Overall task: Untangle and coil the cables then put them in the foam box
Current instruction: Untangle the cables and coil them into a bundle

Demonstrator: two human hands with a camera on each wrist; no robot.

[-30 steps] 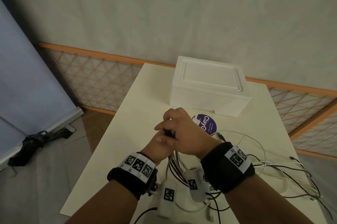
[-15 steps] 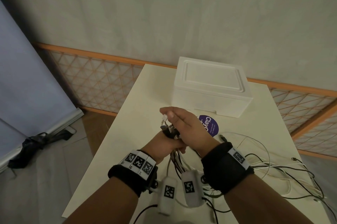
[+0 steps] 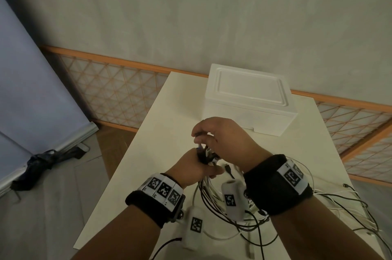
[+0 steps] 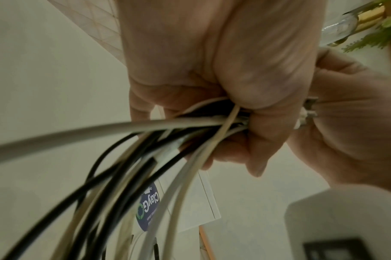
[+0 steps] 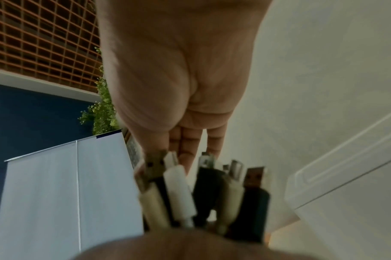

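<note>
My left hand (image 3: 199, 164) grips a bundle of black and white cables (image 4: 167, 140) in its fist (image 4: 212, 88) above the table. Their plug ends (image 5: 203, 190) stick up out of the fist. My right hand (image 3: 198, 132) hovers just above, its thumb and fingertips (image 5: 183, 149) curled at the plug tips, pinching what looks like a dark plug. The rest of the cables (image 3: 339, 202) trail loose and tangled across the table to the right. The white foam box (image 3: 248, 98) stands behind the hands with its lid on.
The cream table (image 3: 165, 132) has its left edge close to my left arm, with floor below. A round purple sticker (image 4: 147, 205) lies between hands and box. A lattice screen (image 3: 118, 94) runs behind the table. White camera modules (image 3: 232, 198) hang under both wrists.
My right hand has lifted off the left fist and now works at the plug tips above it. The left hand keeps its grip on the bundle.
</note>
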